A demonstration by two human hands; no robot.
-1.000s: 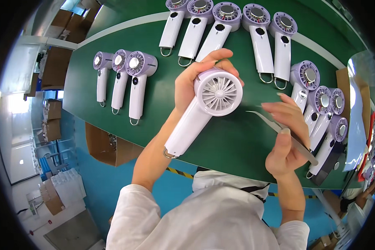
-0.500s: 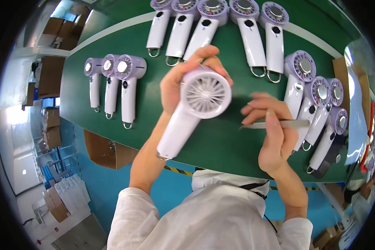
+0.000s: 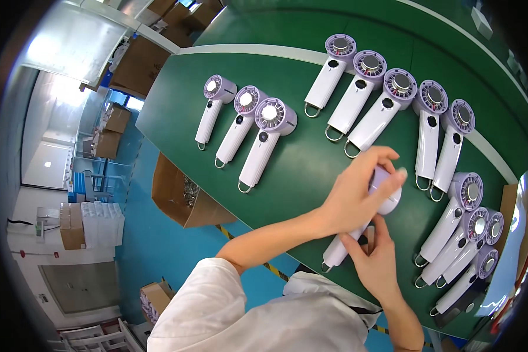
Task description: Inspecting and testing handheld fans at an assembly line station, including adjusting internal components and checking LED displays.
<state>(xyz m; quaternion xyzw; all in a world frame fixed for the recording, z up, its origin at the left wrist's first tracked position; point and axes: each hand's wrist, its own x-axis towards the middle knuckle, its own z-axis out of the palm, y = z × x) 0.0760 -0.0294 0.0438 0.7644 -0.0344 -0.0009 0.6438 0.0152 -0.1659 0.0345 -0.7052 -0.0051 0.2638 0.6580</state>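
Observation:
A white and lilac handheld fan (image 3: 391, 200) is between my hands over the near part of the green table, its handle slanting toward me. My left hand (image 3: 353, 196) is closed around the fan's head and covers much of it. Below, my right hand (image 3: 376, 261) pinches the handle between thumb and fingers. Whether the thin metal tool is still in that hand cannot be made out. To the left lie three similar fans (image 3: 258, 144). Several more fans (image 3: 387, 111) lie in a row beyond my hands.
At the right, another group of fans (image 3: 446, 229) lies beside a dark flat object (image 3: 460, 308). Past them are a cardboard piece (image 3: 506, 205) and a bluish sheet (image 3: 507, 252). An open cardboard box (image 3: 202, 211) stands below the table's left front edge.
The view has turned, shifting the table. The fan has tipped so its grille no longer faces up. My right hand has come from beside it onto the handle; the metal tool no longer shows.

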